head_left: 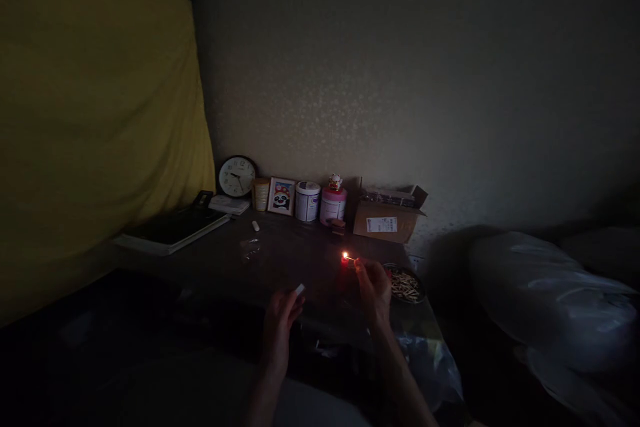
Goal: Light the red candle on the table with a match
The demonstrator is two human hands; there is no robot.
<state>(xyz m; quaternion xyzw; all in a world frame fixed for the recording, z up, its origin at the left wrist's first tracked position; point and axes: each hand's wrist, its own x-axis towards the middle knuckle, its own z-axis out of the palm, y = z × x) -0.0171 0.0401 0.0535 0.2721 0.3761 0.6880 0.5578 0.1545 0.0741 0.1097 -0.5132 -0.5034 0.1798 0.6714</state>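
The room is very dark. My right hand (373,287) pinches a lit match (349,257), its flame burning just above a small red candle (345,268) on the dark table (280,267). My left hand (281,317) is raised over the table's near edge, fingers closed on a small pale matchbox (299,290). A round dish of used matchsticks (405,285) sits just right of my right hand.
Along the wall stand a clock (237,176), a framed picture (281,196), two tubs (307,201), a pink jar with a cat figure (333,203) and a cardboard box (387,217). Books (173,230) lie at left by a yellow cushion (95,127). A plastic bag (545,287) lies at right.
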